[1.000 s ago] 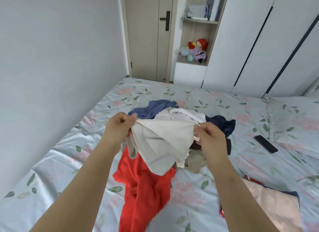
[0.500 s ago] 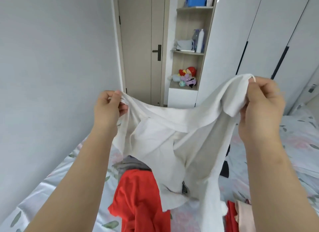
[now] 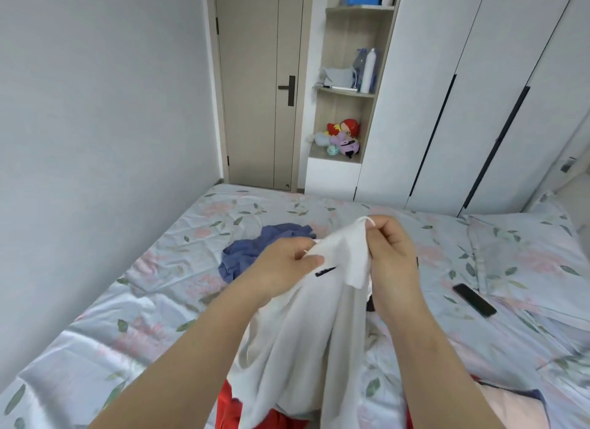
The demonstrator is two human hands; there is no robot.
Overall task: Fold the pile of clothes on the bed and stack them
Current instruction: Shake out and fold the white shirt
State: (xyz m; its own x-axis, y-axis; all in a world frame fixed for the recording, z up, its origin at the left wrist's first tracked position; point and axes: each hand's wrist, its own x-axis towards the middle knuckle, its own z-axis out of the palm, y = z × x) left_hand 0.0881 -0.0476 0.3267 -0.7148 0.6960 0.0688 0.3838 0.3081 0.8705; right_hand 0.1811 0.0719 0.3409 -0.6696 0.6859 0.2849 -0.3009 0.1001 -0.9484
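The white garment (image 3: pixel 306 332) bears one small dark mark (image 3: pixel 325 272). Another garment (image 3: pixel 255 249) is dusky blue, a third (image 3: pixel 230 409) bright red. The bed (image 3: pixel 153 316) is pale blue, printed with pink flowers and green leaves. The phone (image 3: pixel 474 300) is black, the door (image 3: pixel 255 109) beige.

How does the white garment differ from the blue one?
The white garment hangs from the left hand and right hand; the blue garment lies crumpled on the bed, untouched. The white one is nearer the camera, the blue one farther back. Neither is folded.
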